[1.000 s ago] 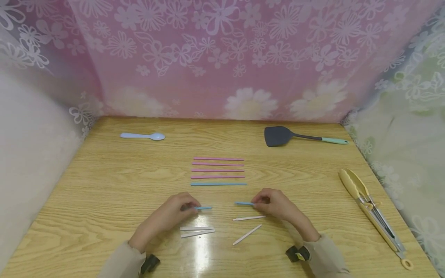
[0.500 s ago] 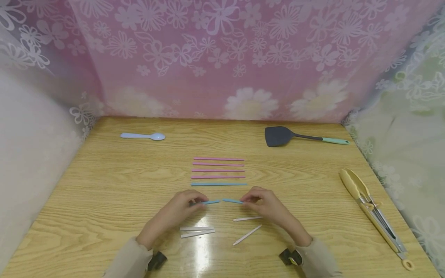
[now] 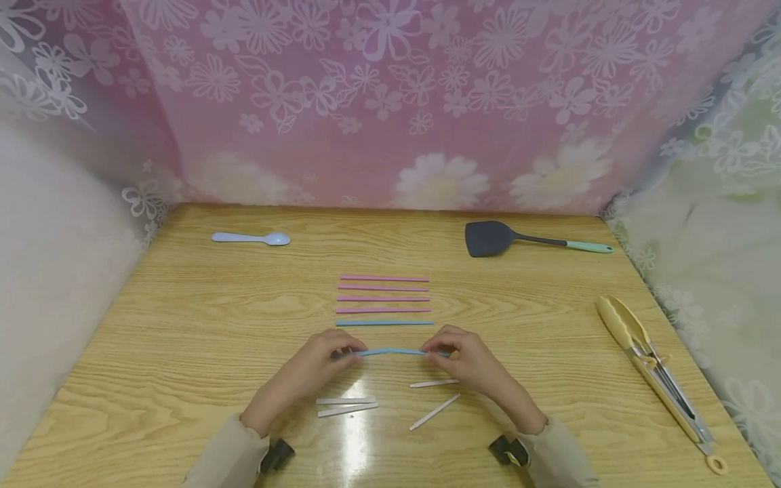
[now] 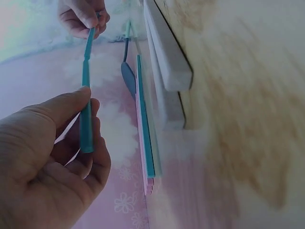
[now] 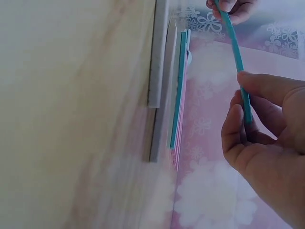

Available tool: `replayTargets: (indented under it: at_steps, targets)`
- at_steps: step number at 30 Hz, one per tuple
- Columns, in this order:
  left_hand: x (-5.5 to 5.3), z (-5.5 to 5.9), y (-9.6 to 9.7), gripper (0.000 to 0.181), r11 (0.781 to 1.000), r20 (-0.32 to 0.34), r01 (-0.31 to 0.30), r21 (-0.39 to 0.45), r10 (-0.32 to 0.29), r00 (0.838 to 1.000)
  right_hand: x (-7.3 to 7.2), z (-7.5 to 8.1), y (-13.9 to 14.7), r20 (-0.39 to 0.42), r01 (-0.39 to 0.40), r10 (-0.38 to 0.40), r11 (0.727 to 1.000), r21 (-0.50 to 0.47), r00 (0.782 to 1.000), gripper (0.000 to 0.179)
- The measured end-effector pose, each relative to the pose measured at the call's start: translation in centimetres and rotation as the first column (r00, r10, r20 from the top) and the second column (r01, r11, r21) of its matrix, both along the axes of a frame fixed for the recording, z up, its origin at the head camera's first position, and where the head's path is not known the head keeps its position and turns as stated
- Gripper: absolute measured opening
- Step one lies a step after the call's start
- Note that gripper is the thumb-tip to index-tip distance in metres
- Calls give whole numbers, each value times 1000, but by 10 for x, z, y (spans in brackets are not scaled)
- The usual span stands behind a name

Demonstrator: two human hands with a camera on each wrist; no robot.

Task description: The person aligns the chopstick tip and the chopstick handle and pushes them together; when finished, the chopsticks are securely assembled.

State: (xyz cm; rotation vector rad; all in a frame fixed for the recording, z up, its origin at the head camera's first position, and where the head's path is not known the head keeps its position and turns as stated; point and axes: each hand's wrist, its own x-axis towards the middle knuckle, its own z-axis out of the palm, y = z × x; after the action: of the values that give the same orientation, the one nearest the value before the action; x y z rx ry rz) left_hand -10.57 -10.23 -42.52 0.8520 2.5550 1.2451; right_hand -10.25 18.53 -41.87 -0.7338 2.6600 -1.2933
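My left hand [image 3: 322,360] pinches the thicker blue chopstick half [image 4: 86,112] between thumb and fingers. Facing it, my right hand [image 3: 468,356] pinches the other blue chopstick half [image 5: 237,52]. The two halves meet end to end between the hands, above the table, at a slight angle; the left wrist view shows a notch where they join. Just beyond lies a whole blue chopstick [image 3: 384,323], with several pink chopsticks [image 3: 384,299] in a row behind it. Nearer me are two thick white halves [image 3: 346,411] at left and two thinner white halves [image 3: 434,412] at right.
A pale blue spoon [image 3: 250,238] lies at the back left of the wooden table [image 3: 183,325]. At the back right is a dark spatula [image 3: 491,239] with a green handle. Yellow-tipped tongs [image 3: 653,373] lie along the right edge. Floral curtains enclose the table.
Both hands have come together over the table. The two blue chopstick halves, apart a second ago, now touch at their ends. My right fingers have shifted along their half.
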Motion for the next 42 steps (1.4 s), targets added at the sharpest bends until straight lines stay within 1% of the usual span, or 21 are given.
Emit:
replayTargets:
  at_steps: [4, 7, 11, 17, 20, 24, 31, 36, 39, 42]
  targets:
    - [0, 0, 1, 20, 1000, -9, 15, 6, -15, 1000, 0, -1, -1, -14, -16, 16, 1000, -3, 1000, 13]
    - [0, 0, 3, 20, 1000, -10, 24, 18, -24, 1000, 0, -2, -3, -9, -24, 24, 999, -27, 1000, 15]
    - [0, 1, 6, 21, 999, -9, 21, 38, -20, 1000, 1, -3, -6, 14, -15, 16, 998, -59, 1000, 14]
    - [0, -1, 8, 27, 999, -8, 19, 42, -19, 1000, 3, -1, -10, 36, 6, -3, 998, -70, 999, 12]
    - [-1, -1, 8, 24, 998, -43, 24, 55, -21, 999, 3, 0, -11, 24, 7, -5, 997, -79, 1000, 11]
    - [-1, -1, 8, 22, 997, -119, 25, 68, -17, 993, 4, 1, -12, 1, 0, 0, 995, -95, 1000, 10]
    - [-2, 0, 8, 22, 996, -194, 38, 84, -21, 981, 5, 4, -16, -81, -19, 9, 992, -125, 997, 9]
    - [-4, 0, 9, 22, 995, -262, 49, 85, -26, 965, 5, 2, -17, -153, -35, 12, 988, -151, 988, 9]
    - [-4, 0, 9, 22, 996, -276, 52, 78, -29, 961, 4, 1, -18, -193, -50, 18, 985, -164, 981, 9]
    - [-5, 2, 9, 22, 996, -273, 55, 72, -34, 961, 3, 0, -19, -218, -58, 21, 985, -162, 976, 10]
